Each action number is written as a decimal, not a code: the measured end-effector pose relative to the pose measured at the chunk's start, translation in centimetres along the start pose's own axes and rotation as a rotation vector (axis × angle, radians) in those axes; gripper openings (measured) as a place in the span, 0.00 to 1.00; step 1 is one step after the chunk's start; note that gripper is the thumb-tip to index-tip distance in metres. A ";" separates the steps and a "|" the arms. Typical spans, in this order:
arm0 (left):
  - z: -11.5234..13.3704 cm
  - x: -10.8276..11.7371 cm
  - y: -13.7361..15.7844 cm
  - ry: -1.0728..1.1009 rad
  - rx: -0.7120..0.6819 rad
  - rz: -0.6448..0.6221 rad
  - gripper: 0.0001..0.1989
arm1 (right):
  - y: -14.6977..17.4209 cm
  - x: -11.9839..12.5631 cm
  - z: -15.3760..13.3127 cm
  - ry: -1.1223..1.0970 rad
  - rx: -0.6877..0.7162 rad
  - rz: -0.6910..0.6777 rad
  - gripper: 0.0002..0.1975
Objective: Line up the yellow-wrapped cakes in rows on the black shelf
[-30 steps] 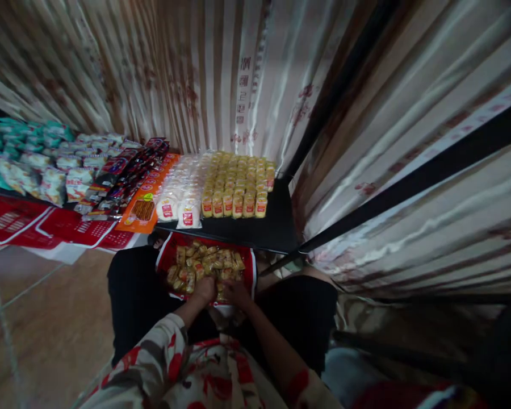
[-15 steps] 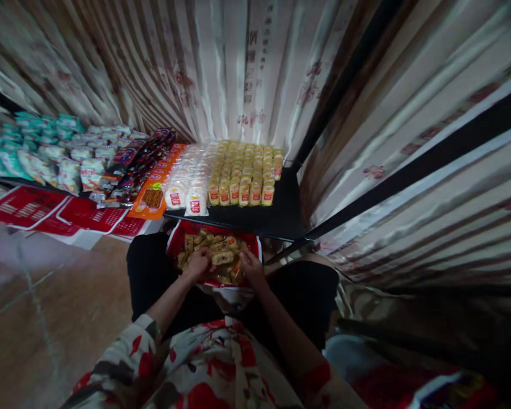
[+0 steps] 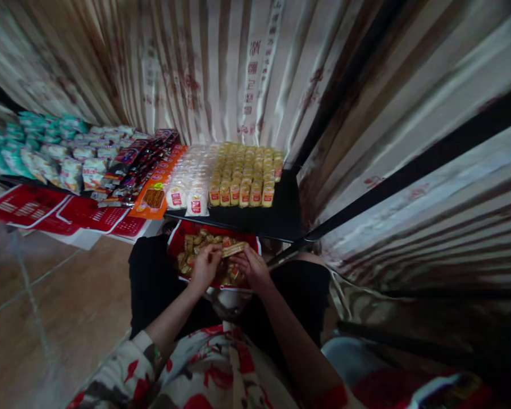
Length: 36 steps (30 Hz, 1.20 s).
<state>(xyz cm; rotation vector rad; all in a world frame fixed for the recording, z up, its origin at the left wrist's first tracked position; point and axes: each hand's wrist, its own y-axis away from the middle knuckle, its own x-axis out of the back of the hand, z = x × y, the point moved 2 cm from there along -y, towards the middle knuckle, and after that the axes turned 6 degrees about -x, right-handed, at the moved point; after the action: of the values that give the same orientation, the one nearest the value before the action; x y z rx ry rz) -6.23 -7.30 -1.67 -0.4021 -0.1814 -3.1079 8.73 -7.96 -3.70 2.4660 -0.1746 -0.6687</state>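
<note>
Between my two hands is a small golden snack packet (image 3: 233,249), held roughly level just above an open red bag (image 3: 176,241) on my lap. My left hand (image 3: 206,264) pinches the packet's left end. At its right end, my right hand (image 3: 252,267) closes thumb and fingers on it. Loose golden packets (image 3: 195,244) fill the bag below, partly hidden by my hands.
Beyond my knees, a black shelf (image 3: 255,220) carries rows of yellow packets (image 3: 246,176), white packets (image 3: 187,182), an orange bag (image 3: 153,193), dark packets (image 3: 130,167) and green packets (image 3: 46,133). Red printed sheets (image 3: 68,213) overhang its front left. A dark pole (image 3: 366,196) slants at right.
My hands have risen slightly out of the bag, lifting one golden packet between them. Both hands now grip its ends, and the view has shifted a little.
</note>
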 end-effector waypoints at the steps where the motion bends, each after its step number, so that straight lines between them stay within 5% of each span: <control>1: 0.4 0.1 0.1 -0.045 -0.112 0.012 0.05 | 0.3 -0.1 -0.4 -0.019 0.003 -0.014 0.24; 8: 3.1 0.0 -0.2 -0.065 -0.491 0.041 0.06 | 2.1 -0.3 -3.5 -0.002 0.111 -0.125 0.23; 16: 6.0 -2.5 -3.1 0.114 -0.436 0.000 0.09 | 2.4 -0.2 -5.1 -0.019 0.187 -0.077 0.22; 22: 8.9 -5.5 -5.0 0.036 -0.569 -0.112 0.08 | 2.2 1.0 -6.8 0.107 0.319 -0.092 0.23; 26: 11.7 -7.3 -6.3 -0.044 -0.631 -0.211 0.08 | 1.3 1.8 -8.8 0.127 0.432 0.012 0.23; 32: 15.6 -9.4 -8.6 -0.374 -0.707 -0.148 0.10 | -2.2 2.5 -12.5 0.101 0.621 0.337 0.26; 36: 17.1 -10.7 -9.5 -0.510 -0.791 -0.105 0.13 | -4.7 2.3 -15.2 0.115 0.691 0.380 0.26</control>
<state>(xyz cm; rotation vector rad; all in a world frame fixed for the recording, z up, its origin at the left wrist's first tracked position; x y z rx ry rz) 8.32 4.00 10.94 -1.2018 1.0796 -2.9527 18.24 2.86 3.54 2.9741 -0.9368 -0.3256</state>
